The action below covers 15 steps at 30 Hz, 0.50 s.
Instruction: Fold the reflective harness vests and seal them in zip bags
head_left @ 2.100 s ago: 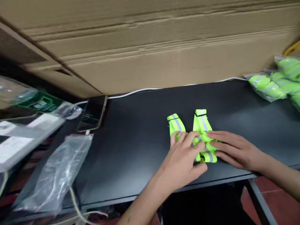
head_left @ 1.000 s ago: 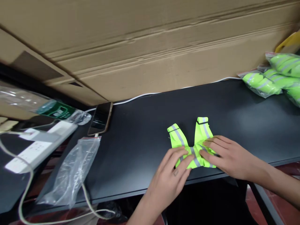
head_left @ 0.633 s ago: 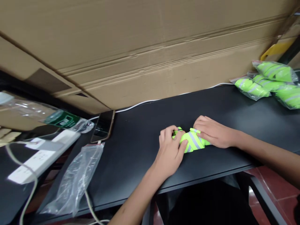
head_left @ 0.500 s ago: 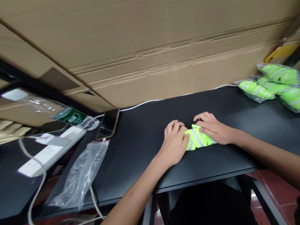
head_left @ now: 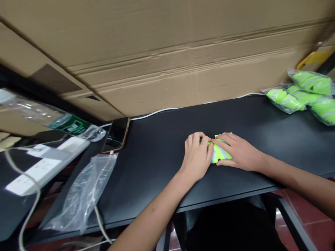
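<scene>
A folded bundle of neon-yellow reflective fabric (head_left: 218, 153) with silver-grey stripes lies on the black tabletop (head_left: 157, 157). At its left end, my left hand (head_left: 197, 151) has its fingers curled round the bundle, thumb on the near side. My right hand (head_left: 237, 151) is laid over the right part, fingers reaching across the top and thumb at the near edge. Both hands cover much of the fabric, so its ends are partly hidden. A clear zip bag (head_left: 85, 191) lies flat at the table's left end.
Several bagged neon-yellow bundles (head_left: 312, 83) are piled at the back right. A phone (head_left: 116, 134), a plastic bottle (head_left: 70, 125) and a white power strip (head_left: 44, 167) with cables are on the left. A cardboard wall (head_left: 183, 76) stands along the back edge.
My right hand has come down over the bundle and moved left, closer to my left hand. Less fabric shows now. The view has shifted slightly to the right.
</scene>
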Available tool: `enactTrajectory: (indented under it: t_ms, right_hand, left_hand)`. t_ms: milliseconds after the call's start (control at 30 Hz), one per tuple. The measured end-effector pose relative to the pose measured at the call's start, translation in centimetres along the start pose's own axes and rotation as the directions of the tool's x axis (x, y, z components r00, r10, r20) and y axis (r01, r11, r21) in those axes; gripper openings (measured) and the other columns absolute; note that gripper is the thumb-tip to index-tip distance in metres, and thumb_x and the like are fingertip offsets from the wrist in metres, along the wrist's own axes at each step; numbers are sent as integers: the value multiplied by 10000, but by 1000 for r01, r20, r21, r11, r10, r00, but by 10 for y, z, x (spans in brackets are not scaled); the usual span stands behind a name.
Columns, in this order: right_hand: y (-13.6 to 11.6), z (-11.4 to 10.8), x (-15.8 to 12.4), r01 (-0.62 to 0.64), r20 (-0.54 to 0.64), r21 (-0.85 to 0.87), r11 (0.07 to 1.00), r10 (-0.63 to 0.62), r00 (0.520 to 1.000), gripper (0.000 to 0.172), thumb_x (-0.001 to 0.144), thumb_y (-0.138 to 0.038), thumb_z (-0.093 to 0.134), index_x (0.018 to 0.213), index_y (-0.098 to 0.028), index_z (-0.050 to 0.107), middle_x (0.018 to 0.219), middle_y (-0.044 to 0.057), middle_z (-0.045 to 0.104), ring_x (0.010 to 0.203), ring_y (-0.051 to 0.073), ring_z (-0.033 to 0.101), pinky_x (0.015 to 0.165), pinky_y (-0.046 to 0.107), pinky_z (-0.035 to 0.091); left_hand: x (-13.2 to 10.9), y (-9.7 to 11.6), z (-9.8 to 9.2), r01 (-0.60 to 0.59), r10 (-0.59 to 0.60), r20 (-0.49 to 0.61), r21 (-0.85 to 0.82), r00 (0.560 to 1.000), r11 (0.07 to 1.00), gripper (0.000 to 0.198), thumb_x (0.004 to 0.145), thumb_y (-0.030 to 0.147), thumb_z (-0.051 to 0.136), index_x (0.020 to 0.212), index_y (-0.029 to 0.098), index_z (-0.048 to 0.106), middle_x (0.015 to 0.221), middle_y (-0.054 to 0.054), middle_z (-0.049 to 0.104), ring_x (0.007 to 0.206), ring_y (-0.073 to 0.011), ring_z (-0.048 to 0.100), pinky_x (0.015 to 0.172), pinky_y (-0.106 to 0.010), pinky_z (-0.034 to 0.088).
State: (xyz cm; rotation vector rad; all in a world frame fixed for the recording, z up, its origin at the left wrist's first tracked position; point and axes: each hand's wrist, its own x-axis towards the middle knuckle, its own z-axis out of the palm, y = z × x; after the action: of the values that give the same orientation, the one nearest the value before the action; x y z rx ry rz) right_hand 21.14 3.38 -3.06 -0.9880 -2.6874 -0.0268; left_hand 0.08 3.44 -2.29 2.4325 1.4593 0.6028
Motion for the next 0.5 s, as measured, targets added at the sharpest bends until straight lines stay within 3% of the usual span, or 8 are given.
enactTrajectory:
  t_ms: [167, 267, 400, 500]
  right_hand:
    - [-2, -5, -8, 34, 27, -74, 997, -32, 999, 556, 1002, -459, 517, 1483, -185, 460, 1244, 184, 622, 1124, 329, 603, 932, 513, 529]
    - [-13, -13, -20, 66, 48, -54, 996, -63, 997, 517, 995, -430, 535, 1477, -251, 480, 1330, 199, 579, 1174, 346, 585, 947, 543, 515]
    - [-37, -26, -37, -6, 109, 69, 998, -1, 994, 576, 924, -380, 601, 1473, -249, 487, 1556, 207, 386, 1424, 445, 362, 1059, 660, 400]
    - [-54, -31, -46, -81, 163, 153, 985, 56, 985, 744, 828, -446, 657, 1501, -204, 453, 1567, 201, 387, 1478, 477, 244, 1115, 716, 286]
  left_hand:
    - [-25, -1, -10, -157, 161, 23, -136, 987, 978, 364, 989, 281, 520, 1314, 120, 485, 1260, -163, 560, 1193, -295, 524, 1001, -505, 497]
    - [-49, 1, -15, -200, 213, 33, -229, 976, 953, 452, 948, 271, 620, 1351, 172, 443, 1348, -160, 562, 1316, -297, 505, 1054, -511, 493]
    - [-77, 15, -10, -210, 197, -75, -266, 978, 941, 393, 909, 285, 704, 1244, 189, 522, 1253, -143, 637, 1251, -304, 584, 995, -502, 546]
    - [-91, 27, -4, -205, 163, -168, -275, 972, 939, 377, 888, 295, 741, 1194, 181, 554, 1197, -140, 671, 1186, -304, 629, 939, -485, 581]
